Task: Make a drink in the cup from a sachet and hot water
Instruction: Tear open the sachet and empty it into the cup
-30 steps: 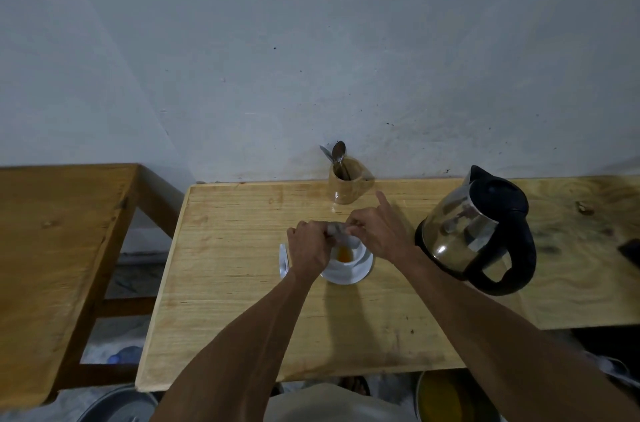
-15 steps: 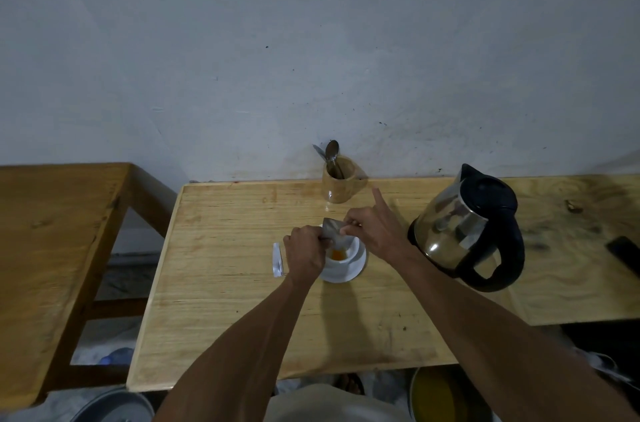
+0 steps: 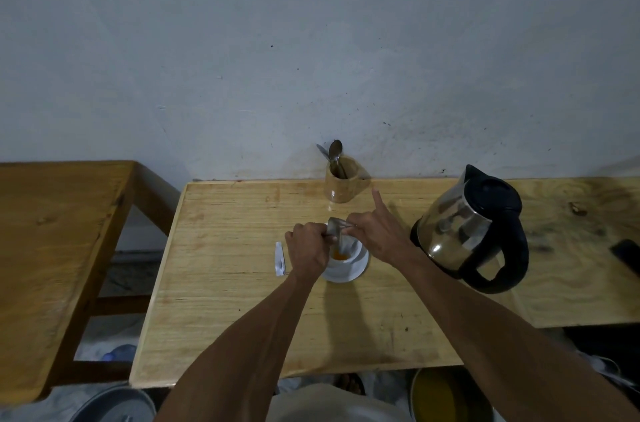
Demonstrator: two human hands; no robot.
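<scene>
Both hands' grip stays pinched on sachet [image 3: 335, 227], seemingly raised above cup [image 3: 343, 257].

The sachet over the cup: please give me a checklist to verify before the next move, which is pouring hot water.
1. Sachet held by both hands, left and right: ok.
2. Sachet above the cup: ok.
3. Orange powder in cup: ok.
4. Sachet fully emptied: cannot tell.
5. Kettle upright, near right hand: ok.
6. A hand free for the kettle: not ok.

The wooden table [image 3: 242, 300] bears saucer [image 3: 346, 274], kettle [image 3: 471, 231], spoon holder [image 3: 343, 184], sachet [image 3: 280, 259].
</scene>
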